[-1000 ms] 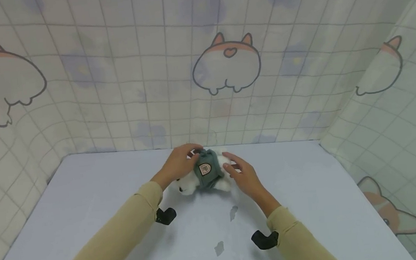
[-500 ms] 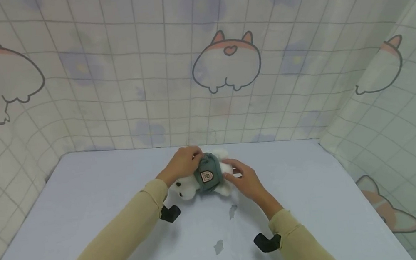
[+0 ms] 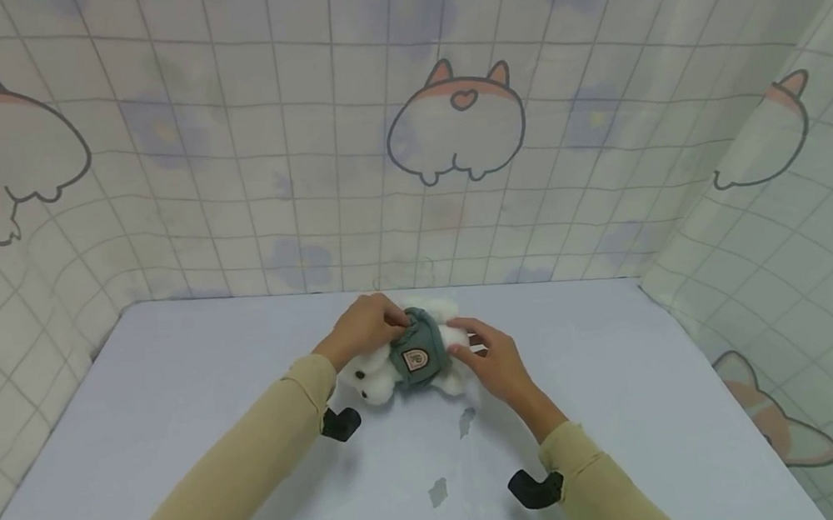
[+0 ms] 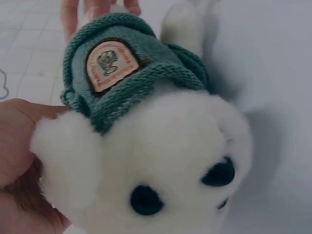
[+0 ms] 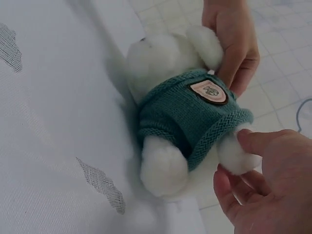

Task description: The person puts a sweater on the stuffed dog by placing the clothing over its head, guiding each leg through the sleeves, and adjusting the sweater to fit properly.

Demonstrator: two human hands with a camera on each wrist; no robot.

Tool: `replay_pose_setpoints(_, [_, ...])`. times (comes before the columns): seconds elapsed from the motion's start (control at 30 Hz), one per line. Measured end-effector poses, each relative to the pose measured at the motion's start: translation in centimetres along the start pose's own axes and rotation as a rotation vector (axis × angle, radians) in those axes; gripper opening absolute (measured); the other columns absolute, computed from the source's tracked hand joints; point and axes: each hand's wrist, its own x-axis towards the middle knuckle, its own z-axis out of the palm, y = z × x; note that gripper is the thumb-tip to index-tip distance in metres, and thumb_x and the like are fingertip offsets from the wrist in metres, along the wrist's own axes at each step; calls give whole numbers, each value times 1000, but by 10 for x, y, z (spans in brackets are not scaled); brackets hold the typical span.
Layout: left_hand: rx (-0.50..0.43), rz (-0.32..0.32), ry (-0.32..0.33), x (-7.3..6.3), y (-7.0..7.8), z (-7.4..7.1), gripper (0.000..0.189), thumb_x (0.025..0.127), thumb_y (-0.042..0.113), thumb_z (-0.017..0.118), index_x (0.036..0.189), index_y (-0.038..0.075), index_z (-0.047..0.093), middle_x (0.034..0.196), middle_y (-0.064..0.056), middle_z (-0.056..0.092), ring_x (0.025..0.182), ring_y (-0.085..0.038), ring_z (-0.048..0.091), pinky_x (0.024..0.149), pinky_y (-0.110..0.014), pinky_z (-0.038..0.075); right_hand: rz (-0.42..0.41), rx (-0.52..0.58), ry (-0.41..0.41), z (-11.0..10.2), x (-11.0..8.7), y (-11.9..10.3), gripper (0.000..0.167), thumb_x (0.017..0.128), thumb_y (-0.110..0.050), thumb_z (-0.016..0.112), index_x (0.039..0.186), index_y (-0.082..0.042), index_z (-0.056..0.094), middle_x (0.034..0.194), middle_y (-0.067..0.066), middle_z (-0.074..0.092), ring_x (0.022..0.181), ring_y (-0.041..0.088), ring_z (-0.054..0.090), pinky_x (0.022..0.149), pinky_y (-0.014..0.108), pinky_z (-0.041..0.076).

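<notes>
A white plush toy (image 3: 373,381) with dark eyes lies on its side on the pale table, its head to the left in the head view. It wears a teal knitted sweater (image 5: 178,109) with a pink badge (image 4: 112,66). My left hand (image 3: 370,327) grips the toy's upper side behind the ear, at the sweater's edge; its fingertips are partly hidden. At the other end, my right hand (image 3: 500,361) pinches a white leg (image 5: 237,153) between thumb and fingers, just below the sweater's hem.
The pale table (image 3: 225,379) has two grey patches (image 3: 438,492) in front of the toy. A white gridded curtain (image 3: 229,186) with corgi drawings hangs behind and at both sides. A black wrist mount (image 3: 535,489) sticks out from each sleeve.
The toy has turned slightly so that its face and badge show more, and it sits a little nearer. My left hand's fingers have drawn in more tightly at the sweater; the right hand has shifted slightly.
</notes>
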Motion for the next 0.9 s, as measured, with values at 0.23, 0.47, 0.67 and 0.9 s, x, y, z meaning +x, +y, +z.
replay_pose_setpoints(0.23, [29,-7,-6,-3,-1,8,26,86,20,72,112,16,74,104,0,72,92,-14,63,80,-31,52,87,142,88,3,1,-1,39,83,-18,76,119,-9,62,122,10,63,105,24,66,83,23,56])
replay_pose_setpoints(0.47, [28,53,-5,-8,-6,22,42,84,21,76,124,14,67,83,3,60,75,-12,51,67,-27,42,197,167,192,7,5,-2,29,78,-21,81,96,-5,64,97,12,69,85,13,69,69,17,54])
replay_pose_setpoints(0.67, [-68,127,70,-10,-14,35,46,84,22,76,128,13,64,86,3,58,76,-12,49,67,-26,41,155,71,193,16,9,-7,19,82,-20,77,93,-5,71,87,11,71,74,11,65,64,21,54])
replay_pose_setpoints(0.9, [-168,188,96,-12,-19,37,50,86,19,74,134,12,59,89,0,57,77,-13,47,66,-25,40,172,118,129,22,10,-24,17,92,-19,66,104,-8,73,95,9,74,82,16,68,76,29,57])
